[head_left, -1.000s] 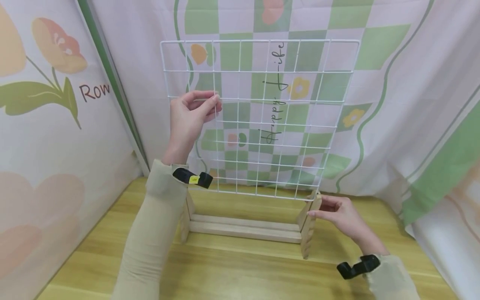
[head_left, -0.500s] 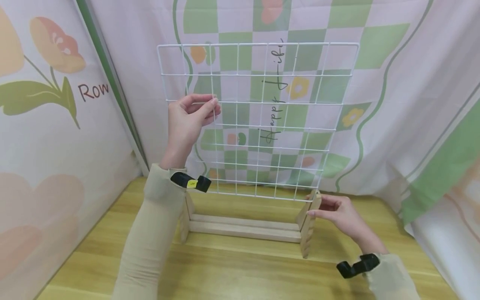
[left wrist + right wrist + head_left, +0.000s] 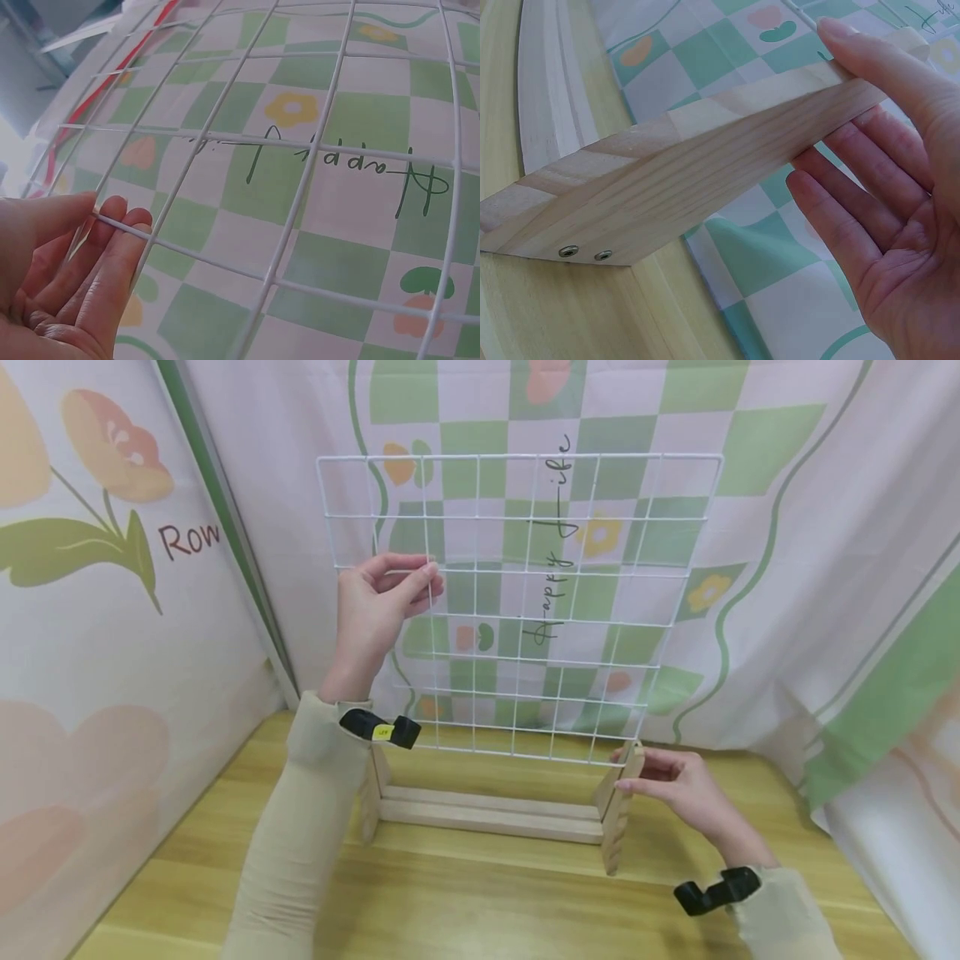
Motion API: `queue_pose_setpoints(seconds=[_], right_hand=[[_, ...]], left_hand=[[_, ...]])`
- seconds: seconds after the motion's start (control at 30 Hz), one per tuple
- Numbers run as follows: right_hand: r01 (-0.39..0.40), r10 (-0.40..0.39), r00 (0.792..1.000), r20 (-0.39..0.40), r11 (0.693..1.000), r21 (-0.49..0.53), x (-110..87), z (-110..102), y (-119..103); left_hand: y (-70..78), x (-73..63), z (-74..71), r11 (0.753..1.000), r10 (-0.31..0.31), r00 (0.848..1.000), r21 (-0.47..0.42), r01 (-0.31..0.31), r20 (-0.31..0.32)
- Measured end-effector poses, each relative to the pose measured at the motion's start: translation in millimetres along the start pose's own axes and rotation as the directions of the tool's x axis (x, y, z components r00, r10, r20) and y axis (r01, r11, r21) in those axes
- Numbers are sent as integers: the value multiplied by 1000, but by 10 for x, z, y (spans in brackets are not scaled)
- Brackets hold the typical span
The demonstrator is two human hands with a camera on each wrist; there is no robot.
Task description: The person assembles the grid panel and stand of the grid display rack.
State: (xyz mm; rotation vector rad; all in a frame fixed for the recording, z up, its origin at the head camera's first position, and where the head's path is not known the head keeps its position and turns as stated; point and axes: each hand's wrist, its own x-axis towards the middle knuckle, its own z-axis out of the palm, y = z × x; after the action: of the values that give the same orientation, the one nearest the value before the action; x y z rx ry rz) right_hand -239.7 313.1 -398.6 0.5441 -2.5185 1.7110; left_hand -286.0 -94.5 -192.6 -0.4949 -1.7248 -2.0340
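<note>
A white wire grid panel (image 3: 510, 457) stands upright above a pale wooden stand (image 3: 491, 822). My left hand (image 3: 378, 606) pinches one of its wires at the left side; thumb and fingers meet around the wire in the left wrist view. The panel's lower right corner meets the top of the stand's right side board (image 3: 622, 814); whether it sits in a slot cannot be seen. My right hand (image 3: 678, 787) holds that board near its top, thumb in front and fingers behind. My left sleeve hides the panel's lower left corner. Two metal screws (image 3: 585, 253) show low on the board.
The stand rests on a yellow wood-grain table (image 3: 480, 902). Behind it hangs a green and white checked curtain (image 3: 772, 452) with printed lettering. A flower-printed cloth wall (image 3: 112, 635) closes off the left side.
The panel's top edge has come down slightly, and my left hand has lowered with it. My right hand and the stand have stayed in place.
</note>
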Motion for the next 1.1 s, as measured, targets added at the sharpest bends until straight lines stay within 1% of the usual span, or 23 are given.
queue_pose_setpoints(seconds=[0.2,0.47,0.67,0.93,1.1], right_hand=[[-9,9,1000,-3,1000,-17,0,5,-14],[-8,8,1000,-7,999,-34,1,2,-14],[-23,23,1000,-7,999,-23,-8,5,-11],[-29,29,1000,-12,999,-24,-27,17,-26],[-37,37,999,-16,999,-14,-32,24,-42]], left_hand=[[-15,-39,-29,1000,12,1000,-7,-12,16],[-38,-71,-47,1000,-13,999,11,13,32],[-96,-121,-64,1000,-5,999,31,3,41],[-179,-209,-96,1000,-8,999,23,7,49],[-221,-231,-104,1000,-5,999,23,4,54]])
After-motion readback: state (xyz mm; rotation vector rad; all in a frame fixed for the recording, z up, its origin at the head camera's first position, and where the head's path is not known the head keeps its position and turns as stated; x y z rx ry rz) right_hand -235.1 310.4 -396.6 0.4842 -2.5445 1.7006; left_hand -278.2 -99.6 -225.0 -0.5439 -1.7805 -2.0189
